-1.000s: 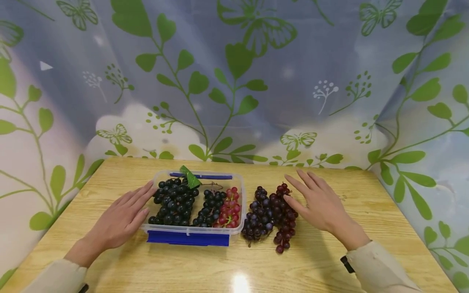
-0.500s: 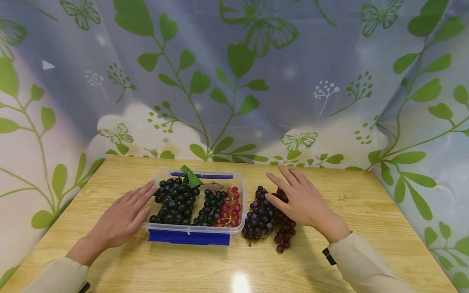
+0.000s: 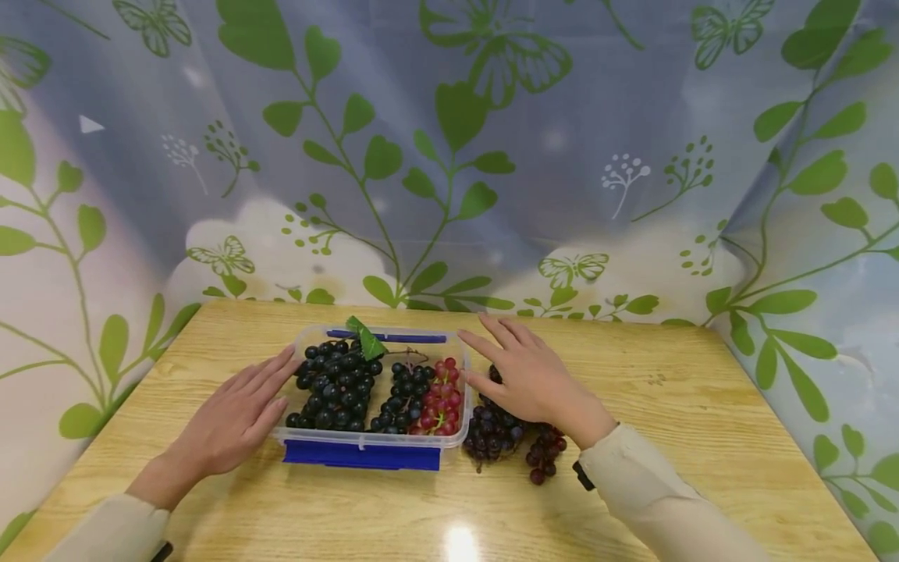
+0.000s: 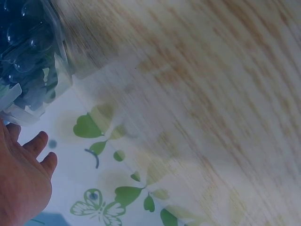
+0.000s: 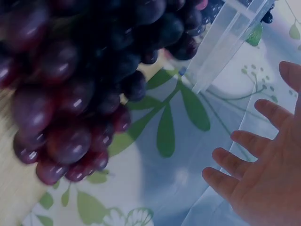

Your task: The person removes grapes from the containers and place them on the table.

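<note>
A clear plastic box (image 3: pixel 337 439) with a blue front latch (image 3: pixel 361 455) holds a large black grape bunch (image 3: pixel 337 394), a smaller dark bunch (image 3: pixel 400 390) and a red bunch (image 3: pixel 444 398). My left hand (image 3: pixel 235 417) rests at the box's left side, fingers straight. Over the grapes outside the box is my right hand (image 3: pixel 523 382), fingers spread and nothing held, fingertips by the right rim. Partly hidden beneath it in the head view are a dark purple bunch (image 3: pixel 492 433) and a reddish bunch (image 3: pixel 545 457). The right wrist view shows that reddish bunch (image 5: pixel 66 136) beside the open palm.
A green leaf (image 3: pixel 367 339) sticks up over the box's back rim. The wooden table (image 3: pixel 597 499) ends at the back against a leaf-and-butterfly printed curtain (image 3: pixel 548 218).
My right hand has moved left, from beside the reddish bunch across both loose bunches to the box's right rim. The left hand, box and grapes have stayed in place.
</note>
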The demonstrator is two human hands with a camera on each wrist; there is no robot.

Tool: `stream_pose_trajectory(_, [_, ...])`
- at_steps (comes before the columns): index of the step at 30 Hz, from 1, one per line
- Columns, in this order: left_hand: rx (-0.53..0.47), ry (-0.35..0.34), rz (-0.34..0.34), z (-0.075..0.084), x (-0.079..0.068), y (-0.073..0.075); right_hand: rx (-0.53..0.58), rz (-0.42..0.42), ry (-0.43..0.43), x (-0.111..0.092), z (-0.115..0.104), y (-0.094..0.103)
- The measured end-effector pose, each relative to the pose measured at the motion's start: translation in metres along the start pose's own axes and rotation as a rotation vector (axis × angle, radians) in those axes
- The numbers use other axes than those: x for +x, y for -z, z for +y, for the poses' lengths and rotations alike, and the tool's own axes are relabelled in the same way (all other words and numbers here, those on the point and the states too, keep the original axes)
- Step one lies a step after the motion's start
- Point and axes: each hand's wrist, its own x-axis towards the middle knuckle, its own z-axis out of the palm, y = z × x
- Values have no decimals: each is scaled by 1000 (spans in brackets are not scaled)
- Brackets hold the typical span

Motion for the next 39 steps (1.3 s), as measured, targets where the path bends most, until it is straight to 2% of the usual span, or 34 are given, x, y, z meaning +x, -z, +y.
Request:
stream_pose_trajectory(6, [3, 7, -2, -1, 0, -1, -20, -81, 26, 15, -15, -5])
stream_pose_trajectory(15, [-3, 3, -7, 0, 3, 0, 19, -142, 72, 28, -31, -13])
stream_pose_trajectory(27, [-7, 9, -3, 0, 1, 1, -28, -309, 256, 49, -50, -28])
stream_pose_trajectory(39, [-8, 17, -1, 1, 0, 0, -36, -383, 326, 58, -57, -41])
